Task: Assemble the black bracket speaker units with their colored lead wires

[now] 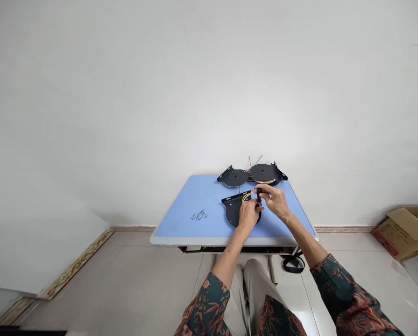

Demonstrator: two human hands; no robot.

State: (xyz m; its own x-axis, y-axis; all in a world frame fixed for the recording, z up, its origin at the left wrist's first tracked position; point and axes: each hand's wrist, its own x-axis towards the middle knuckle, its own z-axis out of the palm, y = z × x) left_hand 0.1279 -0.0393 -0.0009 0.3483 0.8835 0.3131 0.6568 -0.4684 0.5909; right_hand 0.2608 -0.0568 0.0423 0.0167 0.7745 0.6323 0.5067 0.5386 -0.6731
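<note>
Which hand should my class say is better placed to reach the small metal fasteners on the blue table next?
Probably the left hand: it sits closer to the small metal fasteners, beside the black metal plate. The right hand lies farther away, its fingers pinching a small black part.

no legible text, print on cardboard box (403,233) too small

Fingers of the right hand (274,200) partly hide a small black object (259,196), and the metal bits (199,214) are too small to tell.
</note>
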